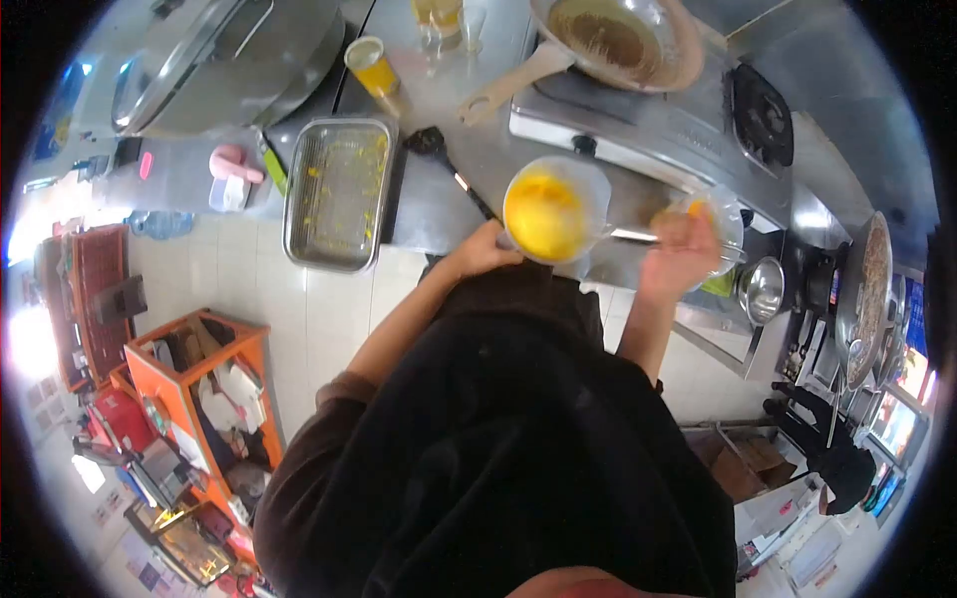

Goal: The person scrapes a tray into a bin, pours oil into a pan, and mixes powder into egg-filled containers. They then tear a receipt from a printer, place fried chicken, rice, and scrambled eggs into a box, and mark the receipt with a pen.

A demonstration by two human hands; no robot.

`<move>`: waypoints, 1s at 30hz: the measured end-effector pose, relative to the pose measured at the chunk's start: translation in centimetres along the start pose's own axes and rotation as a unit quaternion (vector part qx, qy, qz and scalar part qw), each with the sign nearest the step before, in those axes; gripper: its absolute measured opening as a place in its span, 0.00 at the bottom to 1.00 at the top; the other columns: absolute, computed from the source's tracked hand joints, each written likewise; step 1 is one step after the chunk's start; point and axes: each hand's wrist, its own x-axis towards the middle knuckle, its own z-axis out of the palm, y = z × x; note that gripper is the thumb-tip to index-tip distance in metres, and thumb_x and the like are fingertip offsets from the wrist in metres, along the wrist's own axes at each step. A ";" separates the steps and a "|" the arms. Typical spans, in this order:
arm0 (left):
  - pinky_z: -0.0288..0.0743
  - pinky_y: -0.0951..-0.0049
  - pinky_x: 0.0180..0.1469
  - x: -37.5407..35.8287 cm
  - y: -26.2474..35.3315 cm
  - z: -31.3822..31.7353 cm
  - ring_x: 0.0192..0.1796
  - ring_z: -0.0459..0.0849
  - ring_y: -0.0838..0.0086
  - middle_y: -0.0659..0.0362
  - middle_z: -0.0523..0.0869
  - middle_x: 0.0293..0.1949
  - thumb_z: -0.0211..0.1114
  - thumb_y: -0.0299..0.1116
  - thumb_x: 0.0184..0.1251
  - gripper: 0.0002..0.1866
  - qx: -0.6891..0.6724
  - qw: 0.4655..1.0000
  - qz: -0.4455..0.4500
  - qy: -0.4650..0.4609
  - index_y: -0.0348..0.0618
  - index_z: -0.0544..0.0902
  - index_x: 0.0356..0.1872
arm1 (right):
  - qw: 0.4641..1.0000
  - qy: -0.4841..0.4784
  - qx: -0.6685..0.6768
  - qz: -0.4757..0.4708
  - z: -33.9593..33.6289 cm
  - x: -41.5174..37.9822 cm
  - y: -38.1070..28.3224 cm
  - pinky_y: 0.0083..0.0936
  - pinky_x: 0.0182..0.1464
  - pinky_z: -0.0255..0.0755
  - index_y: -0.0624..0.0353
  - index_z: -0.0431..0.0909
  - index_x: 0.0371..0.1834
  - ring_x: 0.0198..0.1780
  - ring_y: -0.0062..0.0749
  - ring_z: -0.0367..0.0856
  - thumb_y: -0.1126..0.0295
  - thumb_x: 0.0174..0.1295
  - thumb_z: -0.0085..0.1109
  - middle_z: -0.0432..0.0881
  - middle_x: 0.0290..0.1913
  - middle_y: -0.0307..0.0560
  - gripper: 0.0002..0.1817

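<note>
A translucent white bowl [596, 194] of yellow liquid, like beaten egg, is near the counter's front edge. My left hand [483, 252] is closed on its near-left edge. To the right, my right hand [683, 249] is wrapped around a thin metal utensil [630, 235], whose shaft points toward the bowl; motion blurs the fingers and I cannot tell the kind of utensil. Behind that hand sits a clear container [733, 221]. A black-headed kitchen tool [429, 143] lies left of the bowl, its handle running toward my left hand.
Left on the counter is a metal tray [339, 194] with yellow-green scraps. A yellow cup [371, 68] stands behind it. A frying pan [608, 45] rests on the stove [608, 130]. A metal bowl [763, 289] is at right. A person [842, 468] is far right.
</note>
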 end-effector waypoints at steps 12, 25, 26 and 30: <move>0.68 0.66 0.59 3.6 2.2 2.7 0.53 0.79 0.64 0.47 0.81 0.49 0.72 0.42 0.48 0.30 -0.082 0.981 0.029 -0.171 0.37 0.78 0.53 | 0.998 0.010 0.062 -0.012 1.4 -0.5 -5.2 0.21 0.19 0.51 0.49 0.61 0.13 0.13 0.16 0.54 0.75 0.61 0.56 0.56 0.10 0.32 0.20; 0.73 0.68 0.46 14.0 0.7 0.8 0.43 0.80 0.72 0.56 0.83 0.44 0.46 0.60 0.70 0.29 -0.192 0.965 -0.126 -0.122 0.42 0.82 0.39 | 0.995 0.095 -0.017 -0.035 -6.8 -1.7 -5.9 0.22 0.33 0.57 0.54 0.62 0.22 0.24 0.19 0.59 0.70 0.66 0.50 0.58 0.18 0.33 0.14; 0.73 0.67 0.46 15.6 0.8 1.6 0.43 0.80 0.71 0.55 0.83 0.43 0.46 0.56 0.72 0.26 -0.243 0.956 -0.150 -0.067 0.41 0.80 0.41 | 0.997 0.079 -0.003 -0.021 -7.0 -1.9 -6.0 0.24 0.36 0.58 0.55 0.63 0.23 0.26 0.21 0.60 0.69 0.67 0.48 0.59 0.20 0.34 0.13; 0.75 0.68 0.43 19.8 0.1 4.5 0.39 0.80 0.70 0.52 0.82 0.40 0.43 0.41 0.75 0.19 -0.402 0.895 -0.186 0.056 0.34 0.76 0.46 | 0.999 0.046 -0.014 -0.016 -6.9 -2.4 -5.9 0.25 0.40 0.62 0.57 0.66 0.24 0.30 0.24 0.65 0.71 0.65 0.52 0.66 0.24 0.37 0.11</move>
